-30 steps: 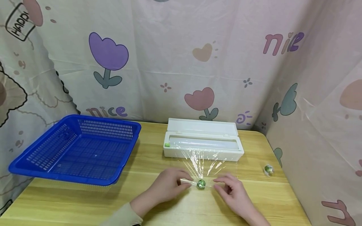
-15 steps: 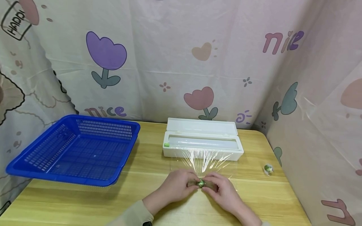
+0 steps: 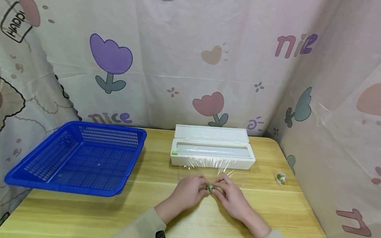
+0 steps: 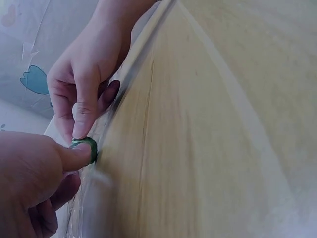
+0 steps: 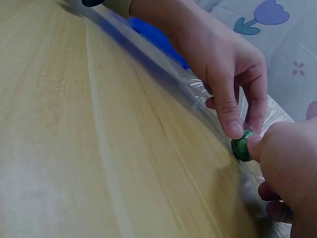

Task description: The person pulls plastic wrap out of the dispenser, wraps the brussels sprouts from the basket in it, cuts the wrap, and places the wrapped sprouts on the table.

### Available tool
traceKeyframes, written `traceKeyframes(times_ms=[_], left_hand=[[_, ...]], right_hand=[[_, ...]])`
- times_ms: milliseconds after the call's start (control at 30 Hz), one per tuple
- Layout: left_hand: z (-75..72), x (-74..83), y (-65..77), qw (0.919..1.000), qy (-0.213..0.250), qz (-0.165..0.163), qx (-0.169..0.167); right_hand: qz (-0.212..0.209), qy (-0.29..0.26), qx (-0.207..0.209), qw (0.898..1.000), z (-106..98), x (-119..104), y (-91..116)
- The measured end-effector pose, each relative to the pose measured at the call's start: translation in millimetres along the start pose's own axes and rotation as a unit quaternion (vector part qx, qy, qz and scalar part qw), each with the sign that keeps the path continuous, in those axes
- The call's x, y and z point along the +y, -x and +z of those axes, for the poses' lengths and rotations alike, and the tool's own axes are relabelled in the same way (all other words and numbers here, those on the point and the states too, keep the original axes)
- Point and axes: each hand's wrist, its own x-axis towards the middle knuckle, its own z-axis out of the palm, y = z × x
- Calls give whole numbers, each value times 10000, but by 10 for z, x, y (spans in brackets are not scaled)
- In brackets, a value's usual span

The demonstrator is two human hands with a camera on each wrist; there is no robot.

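Note:
Between my two hands a small shiny green ball [image 3: 210,188] sits in clear cling film [image 3: 205,171] just above the table. My left hand [image 3: 190,192] pinches it from the left with thumb and fingers. From the right, my right hand [image 3: 233,200] pinches its other side, thumb nearest me. Dark green bands show on the ball [image 4: 92,148] in the left wrist view; the fingertips hide most of it. The film stretches in creases from the ball back to a roll [image 3: 212,151] in a white open-lidded dispenser box [image 3: 193,161].
A blue perforated basket [image 3: 119,186] stands at the left of the wooden table [image 3: 143,211]. Another small green ball [image 3: 280,178], wrapped in clear film, lies near the right edge. A printed curtain [image 3: 166,49] hangs behind the table.
Both hands have closed in from either side and now pinch the green ball. The ball has shifted slightly away from me, toward the box, and the film has shortened between them.

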Motion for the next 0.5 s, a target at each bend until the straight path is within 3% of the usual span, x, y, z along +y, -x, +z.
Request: traceKeyframes(times_ms=[133, 333, 500], left_hand=[[3, -18, -26, 9999, 26, -108, -12], [-6, -43, -56, 9997, -23, -191, -115], [3, -66, -62, 9999, 11, -138, -100]], right_hand=[[2, 218, 90, 9997, 6, -7, -38], [-468, 264, 357, 9979, 7, 13, -94], [-440, 421, 207, 9979, 18, 24, -148]])
